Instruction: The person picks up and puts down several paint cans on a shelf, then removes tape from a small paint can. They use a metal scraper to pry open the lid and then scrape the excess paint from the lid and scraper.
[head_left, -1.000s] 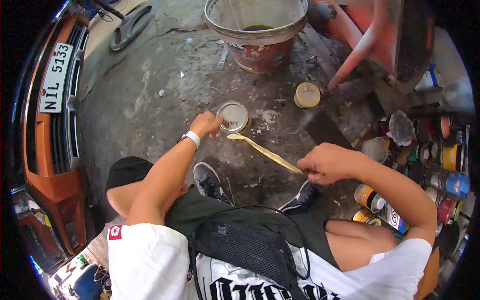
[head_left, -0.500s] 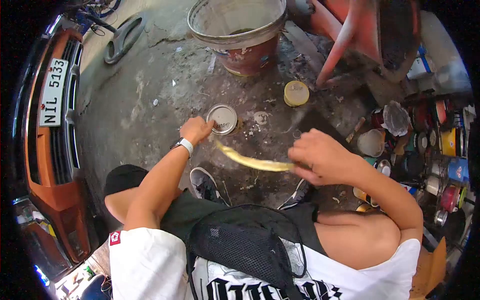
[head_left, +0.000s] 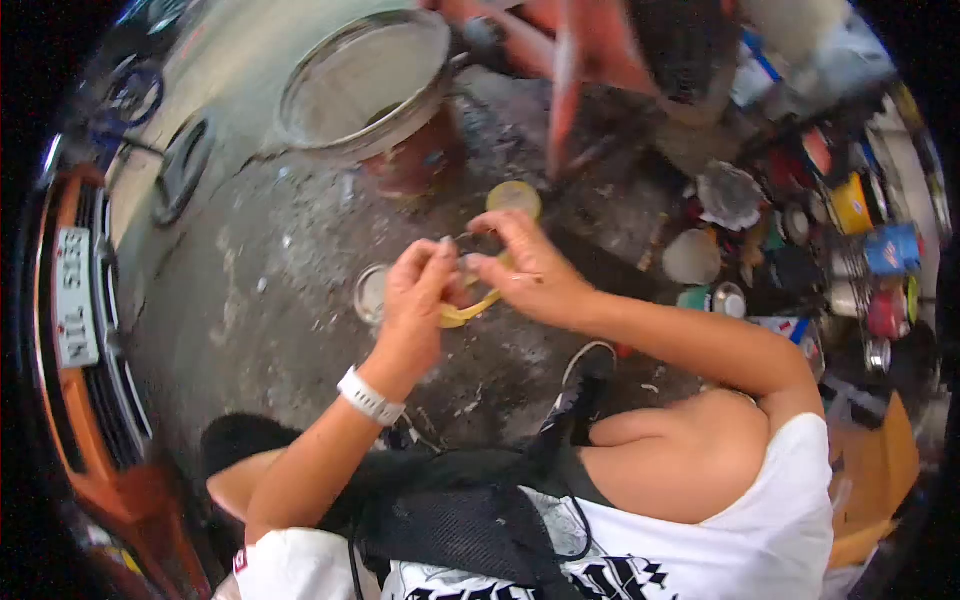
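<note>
A yellow strip (head_left: 462, 316) is bent into a curve between my two hands. My left hand (head_left: 425, 285), with a white watch on its wrist, is closed on one end of it. My right hand (head_left: 525, 268) pinches the other end, its fingertips close to my left fingers. Both hands are raised over the floor, and the view is somewhat blurred. Partly behind my left hand lies a round metal lid (head_left: 371, 293). Just beyond my right hand is a yellow round container (head_left: 514, 198).
A large bucket (head_left: 410, 165) stands ahead, beside a red metal frame (head_left: 565, 95). Cans and jars, among them a blue can (head_left: 893, 248), crowd the right side. A vehicle front with a plate (head_left: 76, 298) is at the left; cardboard (head_left: 870, 470) lies lower right.
My hands have come together from apart, and the strip between them is now bent round. The camera view has turned and shifted to the right.
</note>
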